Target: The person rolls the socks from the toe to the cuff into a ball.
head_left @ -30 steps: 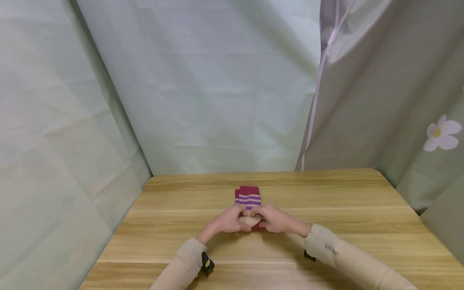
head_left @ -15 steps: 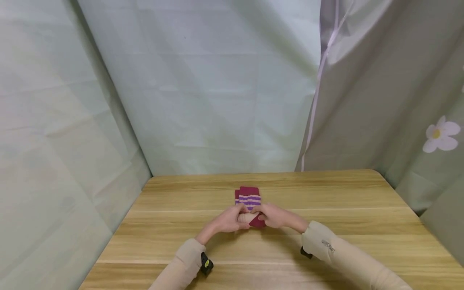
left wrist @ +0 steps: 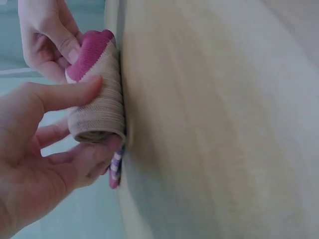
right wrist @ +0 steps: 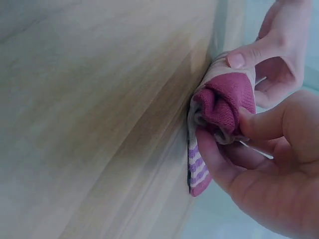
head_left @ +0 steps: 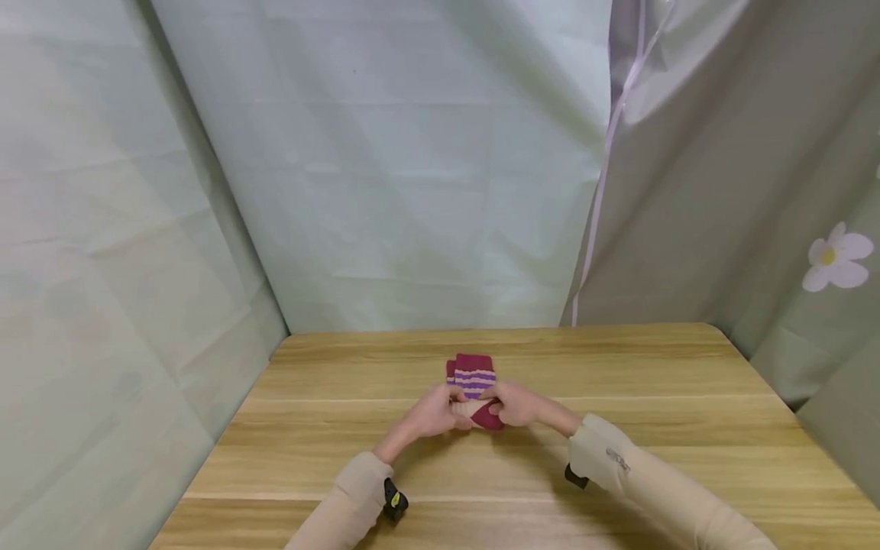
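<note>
Socks (head_left: pixel 475 386), head view: part-rolled on the worktop (head_left: pixel 330 382), striped maroon cuffs (head_left: pixel 474 374) lying flat on the far side. Left hand (head_left: pixel 435 412) grips the roll (head_left: pixel 479 415) at its left end, right hand (head_left: pixel 517 405) at its right. Left wrist view: left thumb across ribbed beige fabric, fingers at the coiled end. Right wrist view: right thumb and fingers pinch the bunched maroon end; purple-striped cuff sticks out along worktop.
</note>
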Demonstrator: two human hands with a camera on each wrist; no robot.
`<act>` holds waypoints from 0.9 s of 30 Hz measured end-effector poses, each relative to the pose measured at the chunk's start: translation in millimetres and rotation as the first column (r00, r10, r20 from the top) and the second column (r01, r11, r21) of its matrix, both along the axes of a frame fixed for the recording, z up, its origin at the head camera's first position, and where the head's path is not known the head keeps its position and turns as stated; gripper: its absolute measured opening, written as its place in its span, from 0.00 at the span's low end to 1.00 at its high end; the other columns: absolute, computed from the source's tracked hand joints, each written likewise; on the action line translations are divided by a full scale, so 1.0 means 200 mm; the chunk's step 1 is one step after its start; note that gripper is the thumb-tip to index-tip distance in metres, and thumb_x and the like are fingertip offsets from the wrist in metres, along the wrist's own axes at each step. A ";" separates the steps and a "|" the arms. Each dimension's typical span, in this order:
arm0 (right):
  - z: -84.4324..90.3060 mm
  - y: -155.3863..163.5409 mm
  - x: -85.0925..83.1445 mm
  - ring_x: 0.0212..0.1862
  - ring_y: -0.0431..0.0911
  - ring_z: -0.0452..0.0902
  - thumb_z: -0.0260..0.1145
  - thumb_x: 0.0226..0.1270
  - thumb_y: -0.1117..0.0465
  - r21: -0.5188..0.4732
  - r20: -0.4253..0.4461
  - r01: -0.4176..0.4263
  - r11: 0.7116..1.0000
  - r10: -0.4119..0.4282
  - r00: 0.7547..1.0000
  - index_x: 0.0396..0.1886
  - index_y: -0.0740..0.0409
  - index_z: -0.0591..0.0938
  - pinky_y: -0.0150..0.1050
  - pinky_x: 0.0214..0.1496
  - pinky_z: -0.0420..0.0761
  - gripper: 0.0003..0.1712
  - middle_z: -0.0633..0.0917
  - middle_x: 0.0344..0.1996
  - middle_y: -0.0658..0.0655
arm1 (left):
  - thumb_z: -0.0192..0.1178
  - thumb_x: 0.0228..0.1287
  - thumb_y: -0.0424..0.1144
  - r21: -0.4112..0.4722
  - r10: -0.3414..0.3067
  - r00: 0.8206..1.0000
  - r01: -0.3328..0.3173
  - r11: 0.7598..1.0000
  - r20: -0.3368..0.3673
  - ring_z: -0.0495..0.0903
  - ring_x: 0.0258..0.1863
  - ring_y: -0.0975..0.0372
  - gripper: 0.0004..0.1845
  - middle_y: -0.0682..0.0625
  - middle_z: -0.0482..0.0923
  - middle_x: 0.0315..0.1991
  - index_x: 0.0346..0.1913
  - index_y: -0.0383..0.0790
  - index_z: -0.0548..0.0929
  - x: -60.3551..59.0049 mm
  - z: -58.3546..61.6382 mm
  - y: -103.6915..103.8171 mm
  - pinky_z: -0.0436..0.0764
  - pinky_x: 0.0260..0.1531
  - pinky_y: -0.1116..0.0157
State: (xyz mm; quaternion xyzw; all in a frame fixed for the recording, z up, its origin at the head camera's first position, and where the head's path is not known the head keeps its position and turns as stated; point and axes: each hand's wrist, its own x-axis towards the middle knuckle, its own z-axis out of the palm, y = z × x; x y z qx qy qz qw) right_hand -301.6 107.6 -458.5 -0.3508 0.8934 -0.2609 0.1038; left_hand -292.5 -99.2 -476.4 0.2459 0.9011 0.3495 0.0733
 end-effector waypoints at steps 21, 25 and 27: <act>-0.01 -0.03 0.10 0.31 0.40 0.71 0.76 0.54 0.61 -0.030 -0.468 0.019 0.999 -0.030 0.883 0.33 0.61 0.80 0.29 0.30 0.72 0.14 0.82 0.28 0.54 | 0.64 0.63 0.35 -0.043 -0.154 0.985 0.158 0.987 0.082 0.62 0.15 0.68 0.10 0.56 0.66 0.17 0.28 0.31 0.82 -0.10 0.09 0.01 0.63 0.17 0.73; -0.01 -0.03 0.11 0.36 0.43 0.73 0.79 0.49 0.59 0.086 -0.457 0.065 0.994 -0.018 0.889 0.37 0.60 0.78 0.33 0.33 0.74 0.20 0.82 0.33 0.55 | 0.63 0.64 0.37 -0.035 -0.125 0.983 0.130 0.991 0.133 0.65 0.20 0.65 0.10 0.53 0.70 0.22 0.34 0.31 0.83 -0.10 0.09 0.00 0.66 0.20 0.71; -0.01 -0.04 0.11 0.37 0.44 0.75 0.78 0.50 0.60 0.127 -0.473 0.083 0.988 -0.013 0.881 0.38 0.60 0.77 0.35 0.35 0.76 0.20 0.82 0.35 0.56 | 0.61 0.65 0.39 -0.030 -0.113 0.984 0.118 0.993 0.136 0.68 0.24 0.63 0.12 0.50 0.75 0.27 0.39 0.31 0.84 -0.11 0.08 0.00 0.68 0.25 0.69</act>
